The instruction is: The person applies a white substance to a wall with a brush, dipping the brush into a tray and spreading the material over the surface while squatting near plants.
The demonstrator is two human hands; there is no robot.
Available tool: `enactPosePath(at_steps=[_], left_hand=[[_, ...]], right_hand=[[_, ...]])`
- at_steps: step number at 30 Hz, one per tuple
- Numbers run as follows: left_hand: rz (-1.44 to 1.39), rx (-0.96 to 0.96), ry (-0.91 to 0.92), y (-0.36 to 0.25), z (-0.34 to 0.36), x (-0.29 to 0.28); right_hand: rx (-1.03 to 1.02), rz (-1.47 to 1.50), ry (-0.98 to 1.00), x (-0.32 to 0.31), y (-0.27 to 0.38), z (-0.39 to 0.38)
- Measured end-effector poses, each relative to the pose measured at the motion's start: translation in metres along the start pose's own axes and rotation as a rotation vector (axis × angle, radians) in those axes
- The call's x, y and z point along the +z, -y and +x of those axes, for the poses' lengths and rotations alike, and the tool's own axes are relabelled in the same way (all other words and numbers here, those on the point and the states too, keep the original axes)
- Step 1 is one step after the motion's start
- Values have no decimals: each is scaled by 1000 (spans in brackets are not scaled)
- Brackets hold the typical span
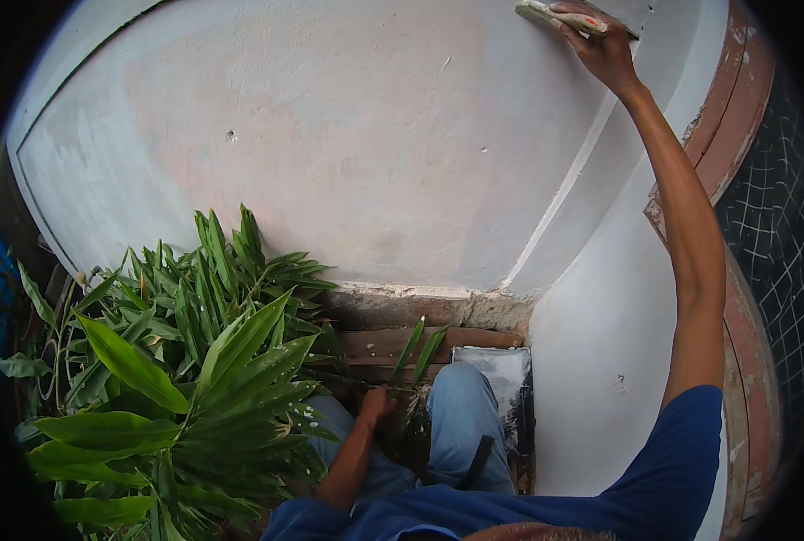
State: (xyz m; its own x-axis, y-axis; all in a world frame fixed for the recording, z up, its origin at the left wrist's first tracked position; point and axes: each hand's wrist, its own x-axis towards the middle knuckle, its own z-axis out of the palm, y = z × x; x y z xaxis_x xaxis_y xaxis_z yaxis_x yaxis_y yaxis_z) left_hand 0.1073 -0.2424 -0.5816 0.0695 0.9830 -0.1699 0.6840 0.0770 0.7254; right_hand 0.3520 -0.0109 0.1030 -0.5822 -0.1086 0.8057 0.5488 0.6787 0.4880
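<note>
The right hand [607, 45] is raised at arm's length, its fingers wrapped around a brush [560, 15] against the top right of the wall [330, 135], near the corner. The left hand [378, 404] is low, curled near the knees among thin stems; I cannot tell whether it grips one.

From the brush leftward, the wall runs wide and nearly flat, patched white and pale pink, as far as a dark groove [82, 59] curving along its left edge. On the right, a pale ridge [560, 194] slants down the corner, where the side wall [600, 379] begins. The right arm reaches up in front of that side wall, with red-brown trim [722, 117] and dark mesh [767, 207] beyond it. Below, room is tighter: leafy plants [213, 379] crowd the lower left up to the left forearm, and the right knee [463, 397] sits just beside a paint-smeared tray [501, 365]. Boards [411, 345] lie along the foot of the wall.

The upper edge of the view crowds the right hand, so its far fingers are hard to make out, as is the brush's contact with the wall. The knee hides part of the tray, leaves cover the wall's lower left, and the rim fades to black.
</note>
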Motion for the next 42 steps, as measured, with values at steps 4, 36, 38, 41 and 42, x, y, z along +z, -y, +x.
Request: enactPosePath(at_steps=[4, 36, 38, 41, 42], left_hand=[[-16, -9, -7, 0, -1, -2], [-80, -102, -73, -94, -42, -64], [-91, -113, -102, -88, -39, -66], [-71, -168, -210, -65, -36, -51], [-75, -172, -195, -64, -34, -48]], right_hand=[[55, -94, -87, 11, 10, -32], [1256, 421, 350, 59, 255, -469], [1340, 420, 411, 39, 253, -494], [1434, 427, 453, 16, 270, -529], [1445, 445, 478, 8, 278, -546]])
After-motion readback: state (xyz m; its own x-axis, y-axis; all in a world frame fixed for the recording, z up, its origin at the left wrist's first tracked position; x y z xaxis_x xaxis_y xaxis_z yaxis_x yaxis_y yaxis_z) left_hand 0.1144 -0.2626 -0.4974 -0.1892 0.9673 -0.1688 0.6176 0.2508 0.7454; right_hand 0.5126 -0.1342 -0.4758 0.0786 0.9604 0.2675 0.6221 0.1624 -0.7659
